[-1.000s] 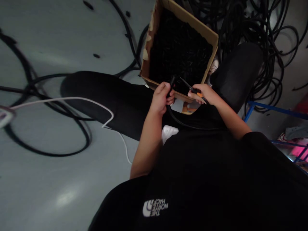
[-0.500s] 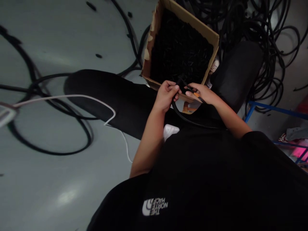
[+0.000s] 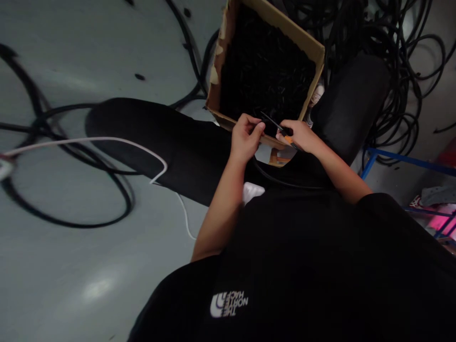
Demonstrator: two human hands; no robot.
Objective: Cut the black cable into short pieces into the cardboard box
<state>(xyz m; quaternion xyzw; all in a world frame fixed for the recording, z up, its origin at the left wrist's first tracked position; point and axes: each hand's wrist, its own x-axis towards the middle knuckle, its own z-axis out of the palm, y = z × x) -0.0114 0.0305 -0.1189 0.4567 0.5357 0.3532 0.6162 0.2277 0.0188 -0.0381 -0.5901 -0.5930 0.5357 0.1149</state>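
My left hand [image 3: 245, 138] is closed in a pinch at the near edge of the cardboard box, apparently on the end of a black tube [image 3: 280, 180]. That tube curves from below the fingers across my lap to the right; its tip is lost in the dark. Orange-and-black-handled scissors [image 3: 272, 121] are held in my right hand [image 3: 299, 135], the blade pointing up and left over the box, close to the left fingertips. Inside the cardboard box [image 3: 218, 64] lies a heap of short black pieces [image 3: 267, 66].
Long black tubing [image 3: 67, 225] loops over the grey floor on the left, and a tangled pile of it [image 3: 388, 42] lies at the upper right. A thin white cord [image 3: 117, 139] crosses above my leg. A blue metal frame [image 3: 409, 157] stands at the right.
The tube segment that stood up between my hands no longer shows there. The scissor blade now shows more plainly, and my hands are slightly farther apart. The view has shifted a little.
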